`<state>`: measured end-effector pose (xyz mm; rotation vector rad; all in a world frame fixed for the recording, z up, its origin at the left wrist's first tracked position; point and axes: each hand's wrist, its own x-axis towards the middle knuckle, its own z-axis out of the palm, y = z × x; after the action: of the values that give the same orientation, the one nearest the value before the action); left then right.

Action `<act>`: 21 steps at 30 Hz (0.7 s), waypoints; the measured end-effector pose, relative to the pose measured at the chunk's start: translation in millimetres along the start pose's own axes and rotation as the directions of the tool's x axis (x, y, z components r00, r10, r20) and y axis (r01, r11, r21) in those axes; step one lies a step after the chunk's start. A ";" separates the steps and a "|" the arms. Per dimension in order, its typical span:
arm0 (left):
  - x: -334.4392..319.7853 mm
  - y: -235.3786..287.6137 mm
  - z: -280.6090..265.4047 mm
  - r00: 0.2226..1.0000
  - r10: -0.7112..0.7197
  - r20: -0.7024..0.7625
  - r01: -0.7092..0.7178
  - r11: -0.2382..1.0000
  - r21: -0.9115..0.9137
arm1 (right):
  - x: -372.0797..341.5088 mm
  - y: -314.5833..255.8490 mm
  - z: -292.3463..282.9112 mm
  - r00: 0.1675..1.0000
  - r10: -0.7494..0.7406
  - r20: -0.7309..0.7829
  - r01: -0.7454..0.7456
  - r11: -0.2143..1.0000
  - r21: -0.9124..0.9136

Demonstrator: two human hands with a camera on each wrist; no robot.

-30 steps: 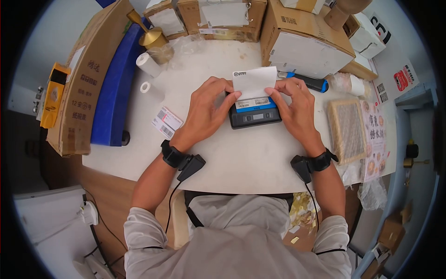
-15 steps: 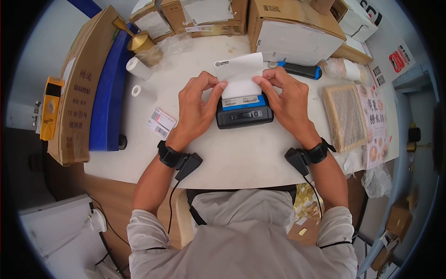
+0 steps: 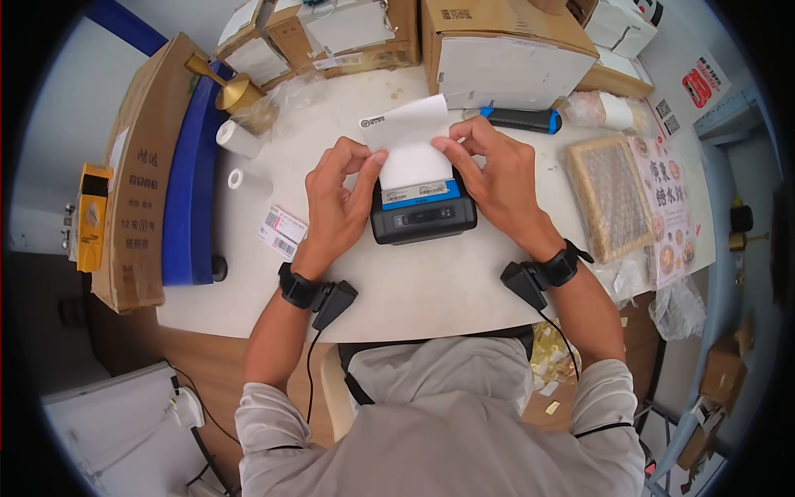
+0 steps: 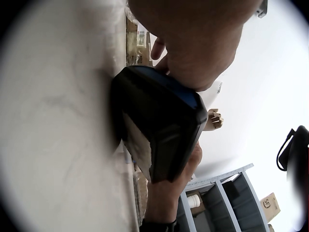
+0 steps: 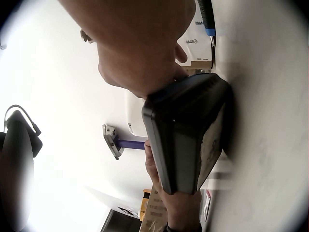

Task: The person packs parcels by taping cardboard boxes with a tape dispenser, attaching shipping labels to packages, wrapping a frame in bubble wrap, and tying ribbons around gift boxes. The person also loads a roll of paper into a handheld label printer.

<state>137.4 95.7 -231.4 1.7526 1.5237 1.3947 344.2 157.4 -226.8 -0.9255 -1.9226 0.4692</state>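
Observation:
A black portable label printer [image 3: 425,222] with a blue strip stands on the table between both hands. White label paper [image 3: 414,166] rises from its slot, its far end bent over with a small printed logo at the left corner. My left hand [image 3: 338,189] pinches the left edge of the paper between thumb and curled fingers. At the right edge, my right hand [image 3: 501,178] pinches it likewise. In the left wrist view the printer [image 4: 159,121] appears tilted, its underside near the table. The right wrist view shows the printer [image 5: 186,130] from its other side; the fingertips are partly hidden there.
Behind the hands stand cardboard boxes [image 3: 505,70] and a blue-black utility knife [image 3: 522,120]. Left lie white paper rolls [image 3: 240,139], a printed label [image 3: 283,230] and a blue panel [image 3: 189,190]. At right are a wrapped woven-edged tray [image 3: 609,199] and a printed leaflet [image 3: 667,219].
The head view has shifted, so the scene sits further left. More white paper shows between the hands and the printer, and its far end slants more. Both hands still pinch its edges.

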 end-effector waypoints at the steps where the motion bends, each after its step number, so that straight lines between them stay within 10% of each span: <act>1: -0.2 0.2 -0.3 0.999 -0.036 0.010 0.036 0.999 -0.035 | -0.7 1.7 0.6 1.000 -0.003 -0.004 0.003 1.000 0.000; 21: 20.9 -29.7 -23.6 0.977 -0.168 -0.131 0.137 0.966 -0.218 | 0.0 21.4 2.2 0.977 0.194 0.084 -0.202 0.973 0.113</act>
<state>100.4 117.1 -238.0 1.4042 1.4919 1.5712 351.1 171.3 -241.7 -1.0375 -1.8517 0.7381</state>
